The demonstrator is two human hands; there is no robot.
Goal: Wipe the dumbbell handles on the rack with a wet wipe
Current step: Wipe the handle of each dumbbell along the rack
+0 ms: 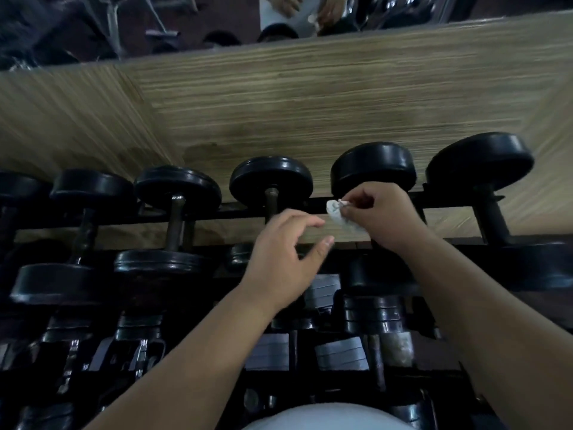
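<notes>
Several black dumbbells lie across the top rails of a black rack (235,212), their handles running towards me. My right hand (384,215) grips a crumpled white wet wipe (336,212) over the fourth dumbbell (373,169), hiding its handle. My left hand (285,256) hovers just left of the wipe with fingers loosely spread, holding nothing. It is in front of the third dumbbell (271,178), whose rusty handle (271,201) shows above my fingers. Further left, another dumbbell handle (176,221) is in plain sight.
A wood-grain wall panel (310,103) rises right behind the rack, with a mirror (124,26) above it. Lower tiers hold more dumbbells and grey weight plates (339,353). A larger dumbbell (480,162) sits at the far right.
</notes>
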